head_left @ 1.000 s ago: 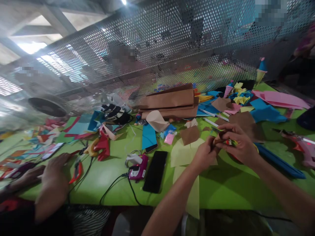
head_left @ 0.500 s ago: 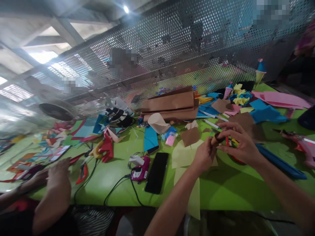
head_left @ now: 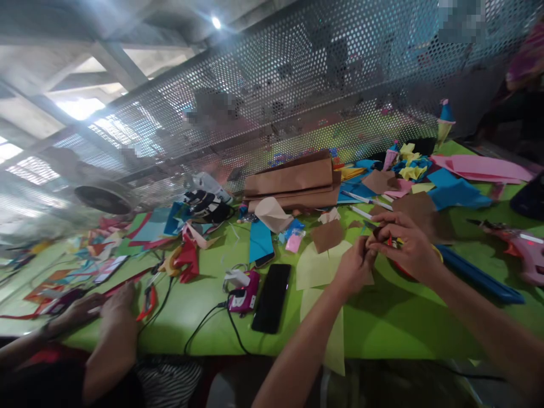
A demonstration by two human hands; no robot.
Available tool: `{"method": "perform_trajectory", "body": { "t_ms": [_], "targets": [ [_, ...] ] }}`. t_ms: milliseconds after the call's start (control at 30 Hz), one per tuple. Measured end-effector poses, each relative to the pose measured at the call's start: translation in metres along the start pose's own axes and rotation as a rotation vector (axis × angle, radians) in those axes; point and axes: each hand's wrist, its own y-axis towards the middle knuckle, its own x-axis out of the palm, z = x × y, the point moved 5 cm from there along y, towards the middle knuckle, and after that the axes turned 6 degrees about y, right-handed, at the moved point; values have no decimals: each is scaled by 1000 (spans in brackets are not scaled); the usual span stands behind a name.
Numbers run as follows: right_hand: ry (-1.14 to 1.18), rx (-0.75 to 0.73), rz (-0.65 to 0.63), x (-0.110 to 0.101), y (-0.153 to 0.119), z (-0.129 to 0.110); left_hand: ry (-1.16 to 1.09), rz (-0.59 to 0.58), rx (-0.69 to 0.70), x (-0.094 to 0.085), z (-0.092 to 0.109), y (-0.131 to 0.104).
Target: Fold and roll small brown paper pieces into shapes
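Observation:
My left hand (head_left: pixel 355 265) is closed over the green table (head_left: pixel 382 328), its fingertips pinched on a small brown piece that is mostly hidden. Against it, my right hand (head_left: pixel 406 243) has its thumb and fingers closed at the same small piece, too covered to make out well. Scissors with red and yellow handles (head_left: pixel 397 245) lie partly hidden beneath my right hand. Pale yellow paper (head_left: pixel 314 266) is spread beside and under my left wrist, with a brown paper square (head_left: pixel 327 236) on top.
A black phone (head_left: pixel 272 298) and a magenta power adapter (head_left: pixel 243 292) with cables lie left of my forearm. Folded brown paper (head_left: pixel 293 181) stands behind. A blue tool (head_left: pixel 480 275) and a pink glue gun (head_left: pixel 527 252) are at right. Another person's hands (head_left: pixel 119 300) work at left.
My right hand's fingers have closed in towards my left fingertips, covering more of the brown piece. The other person's hands have shifted right, and the view has turned slightly.

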Motion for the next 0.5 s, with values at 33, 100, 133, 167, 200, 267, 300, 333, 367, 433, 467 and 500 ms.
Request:
{"method": "perform_trajectory", "body": {
  "t_ms": [33, 100, 133, 167, 200, 267, 300, 333, 367, 433, 467, 500],
  "targets": [
    [18, 22, 4, -2, 1, 1, -103, -30, -6, 1, -3, 1],
    [51, 67, 17, -6, 3, 5, -304, -104, -29, 2, -9, 2],
    [64, 87, 23, -8, 4, 7, -379, -135, -43, 1, -11, 3],
    [74, 106, 29, -10, 5, 9, -429, -154, -55, -1, -13, 4],
    [81, 120, 32, -11, 5, 11, -455, -162, -65, -4, -15, 4],
    [89, 134, 35, -12, 6, 14, -460, -161, -78, -11, -16, 6],
    [87, 134, 33, -12, 6, 14, -447, -161, -82, -14, -16, 6],
    [84, 128, 30, -12, 6, 15, -426, -161, -85, -16, -15, 6],
    [79, 120, 24, -12, 6, 15, -400, -162, -86, -18, -14, 6],
    [72, 109, 14, -11, 6, 15, -349, -171, -90, -19, -12, 7],
    [73, 110, 14, -11, 6, 15, -332, -176, -95, -18, -12, 7],
    [75, 113, 16, -10, 7, 15, -324, -179, -101, -18, -11, 7]
  ]
}}
